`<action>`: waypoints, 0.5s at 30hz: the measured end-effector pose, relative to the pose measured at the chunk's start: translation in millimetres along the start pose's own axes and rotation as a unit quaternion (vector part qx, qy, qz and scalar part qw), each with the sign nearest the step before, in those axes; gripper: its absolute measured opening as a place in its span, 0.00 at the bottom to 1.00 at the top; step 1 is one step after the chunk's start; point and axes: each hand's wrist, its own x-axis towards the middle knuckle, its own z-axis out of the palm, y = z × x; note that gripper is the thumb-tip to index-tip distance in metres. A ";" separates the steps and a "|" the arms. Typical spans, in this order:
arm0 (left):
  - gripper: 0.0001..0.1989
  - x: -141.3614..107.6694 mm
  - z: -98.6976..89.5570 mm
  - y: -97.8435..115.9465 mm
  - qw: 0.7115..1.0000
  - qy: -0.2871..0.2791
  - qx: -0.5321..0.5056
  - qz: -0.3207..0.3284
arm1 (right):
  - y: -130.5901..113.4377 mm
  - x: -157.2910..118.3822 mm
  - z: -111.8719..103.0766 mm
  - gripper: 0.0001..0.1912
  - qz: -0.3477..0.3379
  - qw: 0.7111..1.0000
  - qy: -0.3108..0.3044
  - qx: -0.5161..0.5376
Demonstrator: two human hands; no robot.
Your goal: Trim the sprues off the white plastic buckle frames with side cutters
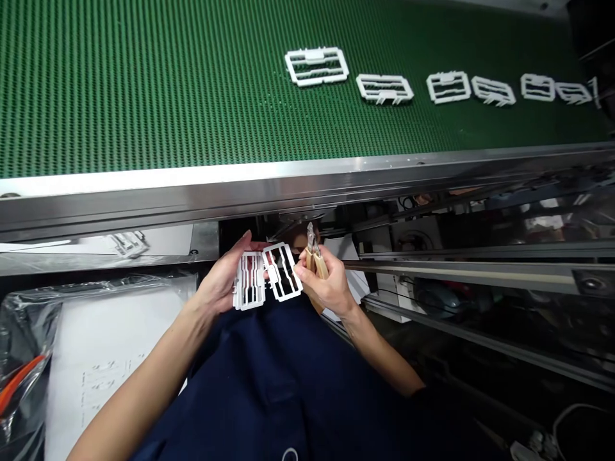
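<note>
Clear plastic [22, 317] sits near left, beside white paper [115, 326]. A green belt [144, 83] crosses the far side, with white frames [314, 56] toward its right. Metal bars [480, 271] run along the right. The left hand [221, 276] holds one frame [260, 282]; the right hand [331, 282] grips cutters [310, 243] and pinches another frame [274, 274] between both hands.

Up top, a green belt [144, 77] is stretching across, a metal rail [192, 186] is edging it; lower left, a printed sheet [113, 330] is lying by clear plastic [29, 299], an orange object [19, 381] showing there.
</note>
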 end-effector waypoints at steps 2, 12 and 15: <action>0.21 1.8 1.0 -0.3 1.000 -0.006 -0.001 0.006 | -3.6 -2.4 -2.0 0.12 0.005 1.000 0.014 -0.017; 0.22 14.0 4.9 -9.1 0.999 -0.018 -0.035 0.024 | 3.8 1.3 31.9 0.14 0.060 0.997 0.054 0.000; 0.12 10.6 2.5 -17.3 1.000 -0.017 -0.014 0.002 | 5.2 -6.6 39.5 0.12 0.063 0.980 0.100 -0.163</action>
